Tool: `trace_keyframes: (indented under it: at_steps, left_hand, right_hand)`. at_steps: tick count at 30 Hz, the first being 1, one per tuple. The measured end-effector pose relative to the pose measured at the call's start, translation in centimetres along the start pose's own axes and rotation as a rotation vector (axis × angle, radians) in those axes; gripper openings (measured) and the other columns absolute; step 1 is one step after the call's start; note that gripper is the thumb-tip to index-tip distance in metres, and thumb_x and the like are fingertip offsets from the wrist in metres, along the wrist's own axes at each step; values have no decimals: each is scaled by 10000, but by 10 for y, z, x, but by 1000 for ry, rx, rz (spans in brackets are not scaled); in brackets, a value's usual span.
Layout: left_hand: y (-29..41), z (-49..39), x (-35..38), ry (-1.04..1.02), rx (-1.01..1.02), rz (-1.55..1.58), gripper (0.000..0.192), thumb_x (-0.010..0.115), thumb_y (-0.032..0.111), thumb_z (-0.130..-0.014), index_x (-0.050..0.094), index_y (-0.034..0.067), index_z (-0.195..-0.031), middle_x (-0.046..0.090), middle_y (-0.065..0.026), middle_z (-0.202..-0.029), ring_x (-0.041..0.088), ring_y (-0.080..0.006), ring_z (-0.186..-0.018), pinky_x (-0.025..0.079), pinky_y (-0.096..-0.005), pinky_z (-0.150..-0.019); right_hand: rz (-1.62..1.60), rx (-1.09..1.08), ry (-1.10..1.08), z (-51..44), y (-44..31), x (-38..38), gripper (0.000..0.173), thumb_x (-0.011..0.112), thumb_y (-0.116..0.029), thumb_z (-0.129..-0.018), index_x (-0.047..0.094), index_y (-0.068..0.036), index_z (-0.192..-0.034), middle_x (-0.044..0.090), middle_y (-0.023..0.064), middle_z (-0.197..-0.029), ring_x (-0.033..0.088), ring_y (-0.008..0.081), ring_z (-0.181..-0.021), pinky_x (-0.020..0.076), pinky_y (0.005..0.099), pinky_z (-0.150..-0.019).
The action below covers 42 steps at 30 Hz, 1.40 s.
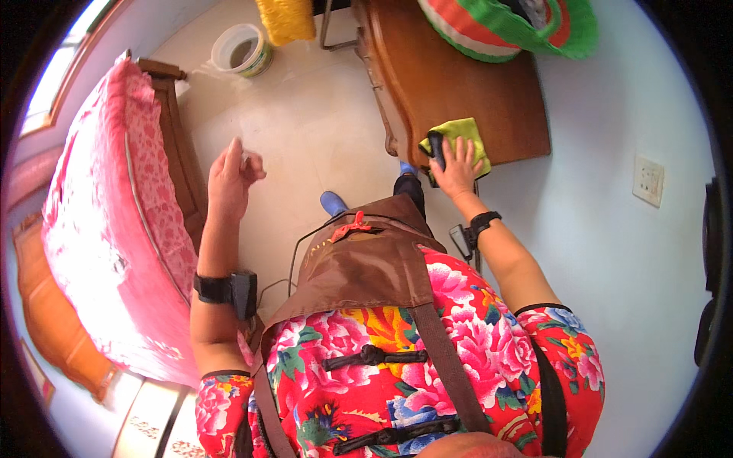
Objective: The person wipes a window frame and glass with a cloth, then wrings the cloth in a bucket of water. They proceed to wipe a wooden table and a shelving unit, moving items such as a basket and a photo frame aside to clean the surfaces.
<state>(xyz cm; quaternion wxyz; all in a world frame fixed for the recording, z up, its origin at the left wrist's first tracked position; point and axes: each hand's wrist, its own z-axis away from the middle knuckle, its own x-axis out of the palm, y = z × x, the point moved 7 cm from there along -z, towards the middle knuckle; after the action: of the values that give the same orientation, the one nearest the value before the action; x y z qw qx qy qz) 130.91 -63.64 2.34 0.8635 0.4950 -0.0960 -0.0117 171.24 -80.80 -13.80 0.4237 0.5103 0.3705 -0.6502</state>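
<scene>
My right hand (458,166) lies spread on a yellow-green cloth (462,133) with a dark fold along one side. The cloth rests at the near end of a brown wooden tabletop (487,109), partly hanging over its edge. My left hand (233,174) is raised over the floor between the bed and the table. Its fingers are loosely bent and nothing shows in them. On the far part of the tabletop stands a woven bag (487,34) in green, red and white bands, cut off by the top of the view.
A white plastic tub (224,48) with something dark inside stands on the tiled floor (286,109). Near it hangs a yellow textile (286,22). To the left is a bed with pink bedding (114,229). A wall socket (649,181) sits on the right wall.
</scene>
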Motion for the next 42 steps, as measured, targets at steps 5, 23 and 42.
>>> trace_keyframes:
  at_steps: [5,23,42]
  left_hand:
    - [-92,50,-72,273,-32,132,296,490,321,-955,491,91,-768,561,-25,-726,513,-126,-610,458,-264,-613]
    - [-113,78,-70,361,-185,155,294,523,326,-942,476,133,-725,606,-14,-772,568,-107,-648,493,-243,-621]
    - [-14,-8,-34,-50,-261,-241,332,494,335,-956,497,95,-726,585,-25,-751,523,-111,-622,419,-240,-558]
  right_hand:
    - [80,51,-25,-12,23,-10,689,629,-441,-774,335,-322,-1385,249,90,-1450,129,352,-1362,186,684,-986]
    - [183,-69,106,-145,17,-88,346,544,-114,-818,598,-154,-1157,351,60,-1411,172,296,-1370,124,674,-1024]
    - [-335,91,448,-117,11,-76,390,616,-81,-775,527,-160,-1146,331,116,-1417,332,307,-1300,315,461,-1013]
